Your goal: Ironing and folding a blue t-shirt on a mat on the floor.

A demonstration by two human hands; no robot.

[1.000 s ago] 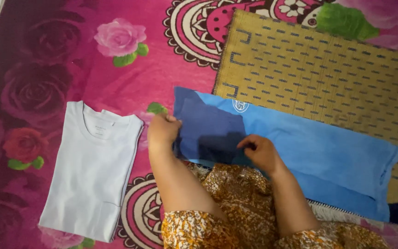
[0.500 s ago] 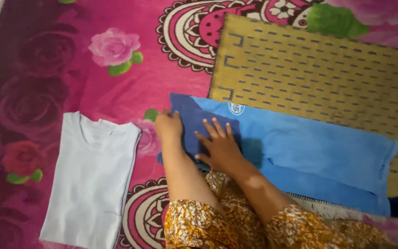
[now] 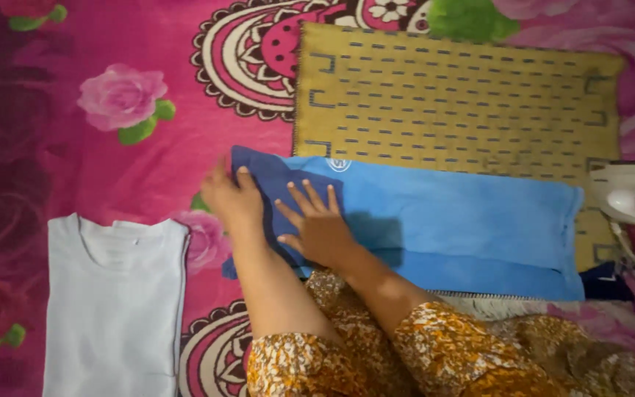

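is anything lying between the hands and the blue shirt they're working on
Nothing visible. The left hand rests on the dark blue folded end of the blue cotton shirt, and the right hand lies flat on it beside it, fingers spread. The white iron and folded white t-shirt sit off to either side.

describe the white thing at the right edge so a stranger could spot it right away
Start at the yellow woven mat on the pink floral carpet and follow its right end. There, past the long blue folded garment, sits a white plastic clothes iron. It is the only hard, glossy object among all the flat fabrics.
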